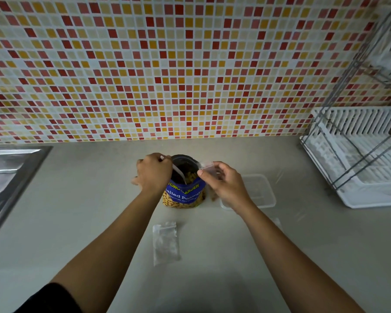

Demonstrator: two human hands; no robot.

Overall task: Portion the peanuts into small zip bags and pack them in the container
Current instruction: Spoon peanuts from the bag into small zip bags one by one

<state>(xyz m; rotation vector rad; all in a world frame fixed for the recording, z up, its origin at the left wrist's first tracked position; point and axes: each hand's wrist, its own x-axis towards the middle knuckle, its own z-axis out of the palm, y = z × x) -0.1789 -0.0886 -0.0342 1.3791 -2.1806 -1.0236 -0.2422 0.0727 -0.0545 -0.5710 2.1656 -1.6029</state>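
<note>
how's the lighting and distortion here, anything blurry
Head view: dim, flat light, dark shadow on the counter at the bottom edge; wide-angle lens bows the tiled wall and dish rack; left hand gripping the spoon looks slightly smeared; zip bag pinched in the right hand is faint.

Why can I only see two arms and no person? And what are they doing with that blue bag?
The camera sits on the person's head and looks down, so you only see their own two arms reaching over a kitchen counter. There is just this one picture.

The left hand grips a white spoon that dips into the open blue peanut bag standing in the middle. The right hand pinches a small zip bag right beside the peanut bag's mouth.

A clear container sits on the counter just past that hand. Nearer the camera lies a flat clear packet, probably spare zip bags.

A metal sink is at the far left, a white dish rack is at the far right, and a colourful tiled wall stands behind.
</note>
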